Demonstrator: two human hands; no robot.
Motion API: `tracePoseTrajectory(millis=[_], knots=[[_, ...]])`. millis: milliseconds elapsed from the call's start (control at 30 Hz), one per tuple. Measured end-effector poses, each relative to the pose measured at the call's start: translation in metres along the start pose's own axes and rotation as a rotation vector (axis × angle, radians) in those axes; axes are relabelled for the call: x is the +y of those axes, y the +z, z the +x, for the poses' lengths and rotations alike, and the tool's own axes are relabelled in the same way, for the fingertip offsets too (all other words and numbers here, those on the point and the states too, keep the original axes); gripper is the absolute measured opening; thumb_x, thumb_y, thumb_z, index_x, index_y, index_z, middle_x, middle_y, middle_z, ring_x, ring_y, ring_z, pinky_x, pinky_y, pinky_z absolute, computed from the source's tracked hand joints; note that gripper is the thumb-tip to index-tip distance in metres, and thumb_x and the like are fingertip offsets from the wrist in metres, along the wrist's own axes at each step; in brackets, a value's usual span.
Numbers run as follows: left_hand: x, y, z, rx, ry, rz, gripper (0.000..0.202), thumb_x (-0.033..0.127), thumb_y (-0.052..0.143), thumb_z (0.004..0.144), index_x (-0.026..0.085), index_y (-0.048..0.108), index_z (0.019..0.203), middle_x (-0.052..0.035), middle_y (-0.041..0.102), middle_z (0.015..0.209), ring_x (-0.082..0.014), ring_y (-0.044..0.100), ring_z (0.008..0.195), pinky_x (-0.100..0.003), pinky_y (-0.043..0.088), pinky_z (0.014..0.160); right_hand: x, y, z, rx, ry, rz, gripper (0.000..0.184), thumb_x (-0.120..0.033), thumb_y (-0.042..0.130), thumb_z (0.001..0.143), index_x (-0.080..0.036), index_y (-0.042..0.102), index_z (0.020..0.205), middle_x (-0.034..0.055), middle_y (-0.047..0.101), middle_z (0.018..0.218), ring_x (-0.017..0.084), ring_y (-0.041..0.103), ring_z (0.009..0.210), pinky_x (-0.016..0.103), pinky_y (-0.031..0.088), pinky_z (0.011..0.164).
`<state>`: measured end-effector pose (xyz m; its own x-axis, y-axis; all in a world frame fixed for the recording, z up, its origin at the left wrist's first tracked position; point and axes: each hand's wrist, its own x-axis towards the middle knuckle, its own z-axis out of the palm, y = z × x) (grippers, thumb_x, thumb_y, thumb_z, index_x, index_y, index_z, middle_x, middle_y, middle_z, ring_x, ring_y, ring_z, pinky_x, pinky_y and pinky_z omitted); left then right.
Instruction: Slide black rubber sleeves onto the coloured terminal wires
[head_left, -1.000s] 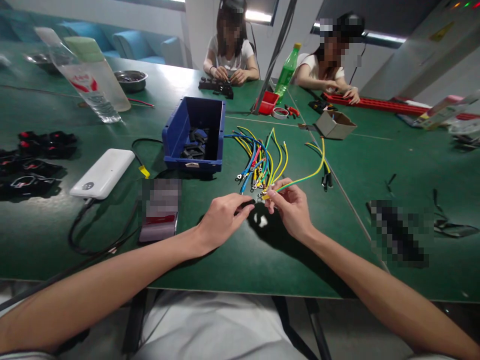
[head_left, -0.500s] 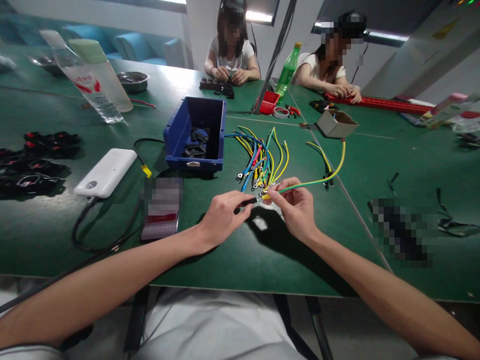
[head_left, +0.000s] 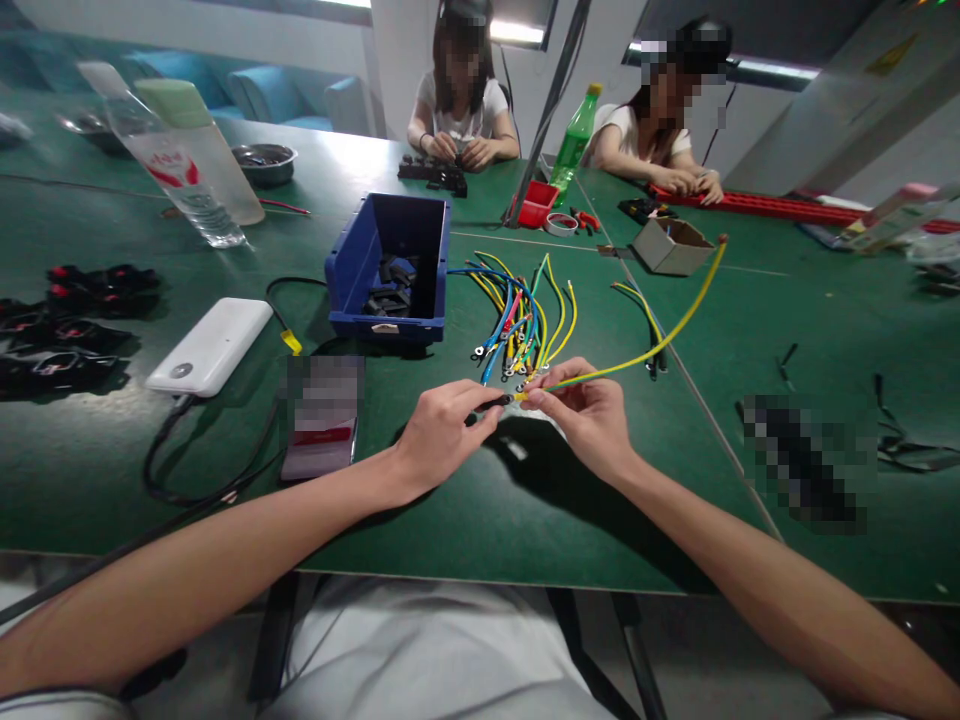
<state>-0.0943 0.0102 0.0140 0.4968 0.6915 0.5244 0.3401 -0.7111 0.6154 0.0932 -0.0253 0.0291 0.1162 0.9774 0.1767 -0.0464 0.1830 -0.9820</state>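
My left hand (head_left: 439, 432) is closed on a small black plastic part (head_left: 493, 402), held between thumb and fingertips. My right hand (head_left: 592, 412) pinches a yellow-green wire (head_left: 660, 352) near its terminal end. That end meets the tip of the black part; how far it sits inside, I cannot tell. The wire's free end curves up to the right. Just beyond my hands lies a pile of yellow, blue and red wires (head_left: 559, 325) with ring terminals. To its right are a few wires with black ends (head_left: 657, 345).
A blue bin (head_left: 386, 328) holding black parts stands left of the wires. Nearer me are a phone (head_left: 322, 420) and a white power bank (head_left: 211, 345) with a cable. Bottles (head_left: 187, 190) stand far left, a small cardboard box (head_left: 671, 248) at right. Two people work across the table.
My right hand has moved slightly left, bringing the wire's terminal end up to the black part. The wire's free end has swung up and to the right.
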Motion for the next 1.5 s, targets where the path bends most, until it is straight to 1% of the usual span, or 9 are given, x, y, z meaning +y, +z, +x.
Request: tracePoseTrajectory(millis=[133, 300, 433, 633, 867, 1000, 1100, 1267, 1500], knots=[[0.0, 0.0, 0.0, 0.019, 0.022, 0.004, 0.018, 0.017, 0.06, 0.087, 0.015, 0.071, 0.1, -0.0071, 0.074, 0.093, -0.0164, 0.069, 0.083, -0.028, 0.054, 0.077, 0.002, -0.004, 0.002, -0.006, 0.065, 0.003, 0.026, -0.031, 0.082, 0.069, -0.021, 0.06, 0.078, -0.0008, 0.07, 0.072, 0.014, 0.07, 0.064, 0.026, 0.06, 0.064], [-0.001, -0.001, 0.004, -0.047, -0.1, -0.093, 0.015, 0.02, 0.065, 0.084, 0.016, 0.073, 0.096, -0.0028, 0.073, 0.08, -0.0123, 0.065, 0.069, -0.023, 0.052, 0.066, 0.004, -0.006, 0.005, -0.037, 0.086, 0.005, 0.027, -0.032, 0.083, 0.068, -0.02, 0.061, 0.077, 0.0001, 0.071, 0.074, 0.014, 0.071, 0.065, 0.028, 0.061, 0.065], [0.0, 0.0, 0.005, -0.047, -0.13, -0.098, 0.014, 0.02, 0.066, 0.083, 0.015, 0.074, 0.094, -0.0029, 0.072, 0.078, -0.0118, 0.064, 0.067, -0.022, 0.049, 0.061, 0.004, -0.005, 0.006, -0.066, 0.079, -0.005, 0.026, -0.03, 0.084, 0.065, -0.019, 0.063, 0.075, 0.0019, 0.073, 0.076, 0.015, 0.072, 0.069, 0.028, 0.061, 0.067], [0.006, 0.0, -0.001, -0.004, -0.034, -0.045, 0.017, 0.019, 0.062, 0.086, 0.015, 0.073, 0.098, -0.0058, 0.074, 0.087, -0.015, 0.068, 0.076, -0.026, 0.053, 0.071, 0.005, -0.003, 0.005, -0.097, 0.094, -0.001, 0.026, -0.03, 0.085, 0.064, -0.019, 0.064, 0.075, 0.0021, 0.073, 0.076, 0.016, 0.071, 0.068, 0.029, 0.061, 0.065], [0.005, 0.001, 0.0, -0.035, -0.076, -0.09, 0.015, 0.019, 0.063, 0.085, 0.015, 0.074, 0.096, -0.0047, 0.074, 0.085, -0.0134, 0.066, 0.074, -0.024, 0.051, 0.067, 0.007, -0.005, 0.006, -0.143, 0.093, -0.022, 0.023, -0.029, 0.085, 0.065, -0.02, 0.065, 0.073, 0.0011, 0.072, 0.078, 0.014, 0.068, 0.073, 0.028, 0.058, 0.07], [0.007, 0.0, 0.002, -0.056, -0.104, -0.104, 0.015, 0.016, 0.064, 0.085, 0.014, 0.074, 0.096, -0.0047, 0.073, 0.083, -0.0122, 0.065, 0.071, -0.023, 0.051, 0.067, 0.011, -0.008, 0.006, -0.191, 0.113, 0.003, 0.017, -0.032, 0.077, 0.075, -0.02, 0.065, 0.078, 0.0005, 0.069, 0.077, 0.012, 0.065, 0.069, 0.027, 0.054, 0.069], [0.009, -0.002, 0.002, -0.05, -0.094, -0.109, 0.017, 0.017, 0.063, 0.085, 0.014, 0.074, 0.098, -0.0049, 0.073, 0.085, -0.0124, 0.066, 0.073, -0.024, 0.052, 0.069, 0.013, -0.008, 0.005, -0.183, 0.107, 0.044, 0.014, -0.033, 0.071, 0.081, -0.022, 0.063, 0.084, -0.0005, 0.068, 0.077, 0.012, 0.064, 0.068, 0.027, 0.054, 0.069], [0.006, -0.002, 0.002, -0.058, -0.076, -0.096, 0.02, 0.019, 0.064, 0.086, 0.013, 0.073, 0.103, -0.0061, 0.074, 0.091, -0.0147, 0.068, 0.078, -0.027, 0.053, 0.075, 0.008, -0.006, 0.007, -0.086, 0.084, -0.005, 0.025, -0.031, 0.079, 0.073, -0.023, 0.058, 0.081, -0.0026, 0.068, 0.075, 0.012, 0.065, 0.067, 0.026, 0.056, 0.068], [0.0, 0.002, 0.002, -0.133, -0.105, -0.057, 0.026, 0.01, 0.056, 0.087, 0.012, 0.07, 0.109, -0.0087, 0.073, 0.101, -0.0173, 0.068, 0.09, -0.031, 0.053, 0.086, 0.01, -0.013, 0.015, -0.125, 0.09, -0.067, 0.027, -0.032, 0.083, 0.067, -0.019, 0.061, 0.075, 0.001, 0.071, 0.078, 0.013, 0.067, 0.072, 0.026, 0.055, 0.07]])
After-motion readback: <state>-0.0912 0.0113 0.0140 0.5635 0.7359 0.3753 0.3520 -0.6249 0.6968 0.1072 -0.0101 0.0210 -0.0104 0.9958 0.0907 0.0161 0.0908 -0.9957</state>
